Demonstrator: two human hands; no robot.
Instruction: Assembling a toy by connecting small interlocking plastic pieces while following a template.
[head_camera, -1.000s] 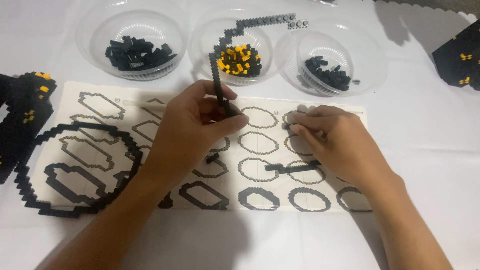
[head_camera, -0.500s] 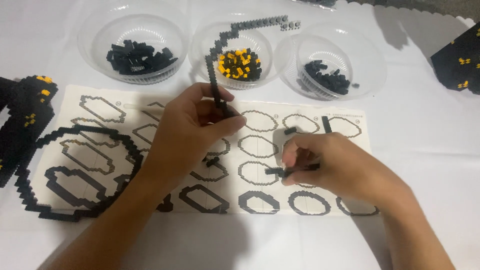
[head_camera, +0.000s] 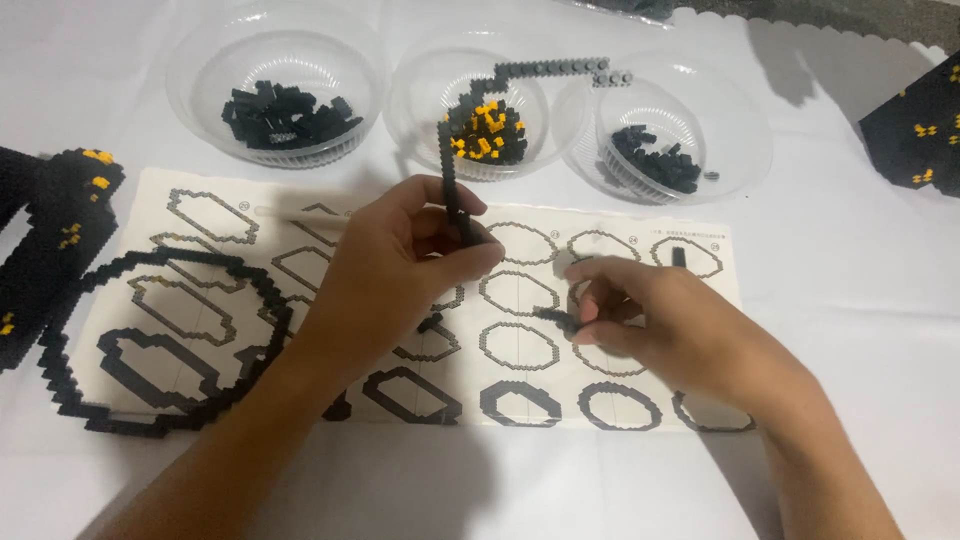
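My left hand grips the lower end of a long bent strip of tiny black bricks, which rises over the middle bowl and turns right. My right hand pinches a short black brick piece between thumb and fingers, just above a white instruction sheet printed with ring outlines. The two hands are a short gap apart over the sheet's middle.
Three clear plastic bowls stand at the back: left with black bricks, middle with black and orange bricks, right with black bricks. A large black brick ring lies on the sheet's left. Black-and-orange built pieces sit at far left and far right.
My right hand has lifted from the sheet and moved left with the short black piece, nearer my left hand. The left hand with the strip has stayed nearly still.
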